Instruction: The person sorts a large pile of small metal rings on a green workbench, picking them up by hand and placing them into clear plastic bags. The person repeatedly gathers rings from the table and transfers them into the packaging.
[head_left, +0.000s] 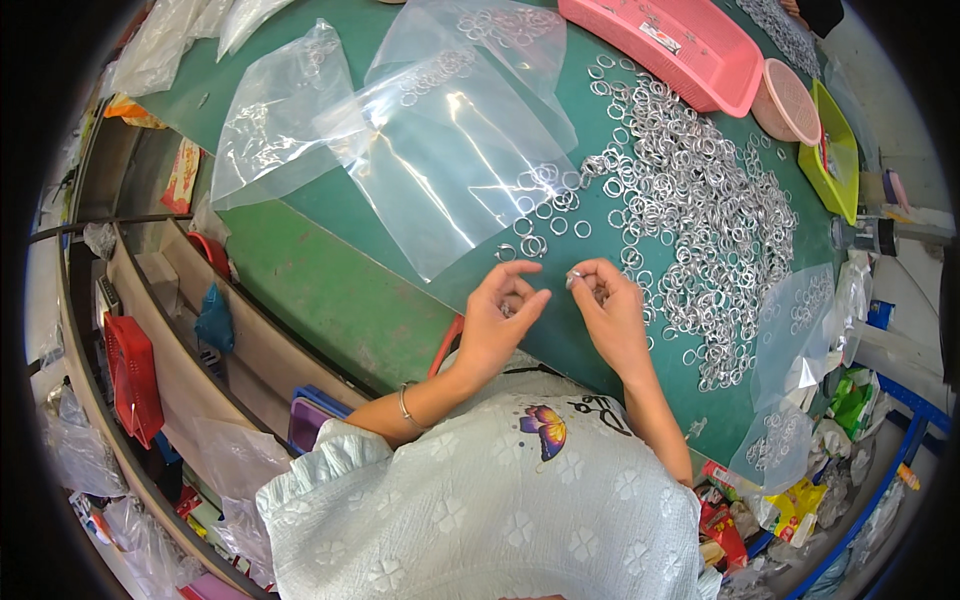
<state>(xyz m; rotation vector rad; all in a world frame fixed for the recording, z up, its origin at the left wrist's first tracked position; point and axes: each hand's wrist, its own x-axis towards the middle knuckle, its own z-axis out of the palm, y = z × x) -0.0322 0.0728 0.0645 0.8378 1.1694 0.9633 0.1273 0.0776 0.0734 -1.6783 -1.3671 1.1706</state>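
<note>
Silver metal rings lie in a large loose heap on the green table, just beyond and to the right of my hands. My right hand is closed, with a ring pinched between thumb and fingertips. More shiny metal shows inside its curled fingers. A short gap to the left, my left hand has its fingers curled around some small silver rings, partly hidden in the palm; its index finger points toward the right hand. Several loose rings lie beyond the left hand, some touching a clear plastic bag.
Other clear bags holding some rings lie at the far left. A pink basket, a round pink sieve and a yellow-green tray line the far right. Plastic bags with rings hang over the right edge. Shelves stand left.
</note>
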